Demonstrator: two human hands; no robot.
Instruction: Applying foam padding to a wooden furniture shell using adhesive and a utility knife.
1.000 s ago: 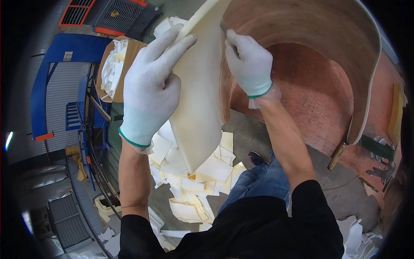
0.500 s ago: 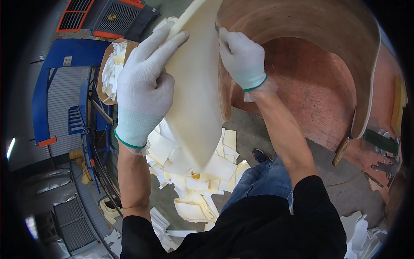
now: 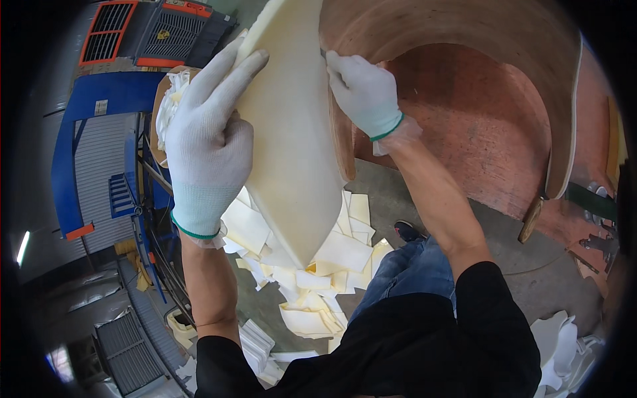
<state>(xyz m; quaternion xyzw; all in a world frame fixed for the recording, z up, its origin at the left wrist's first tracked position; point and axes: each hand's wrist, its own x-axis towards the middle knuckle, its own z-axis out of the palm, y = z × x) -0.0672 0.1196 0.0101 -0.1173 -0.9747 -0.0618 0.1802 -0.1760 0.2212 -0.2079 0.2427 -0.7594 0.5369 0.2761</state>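
While both gloved hands (left (image 3: 209, 142), right (image 3: 363, 93)) grip it, the foam sheet (image 3: 292, 132) stands between them.

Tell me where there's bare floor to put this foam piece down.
Bare grey floor lies to the right, between the jeans leg and the curved wooden shell. A smaller patch sits between the left forearm and the scrap pile. Straight below the foam piece, the pile crowds the floor; left is packed with the blue machine.

White knit gloves with green cuffs, black sleeves, seemingly blue jeans.
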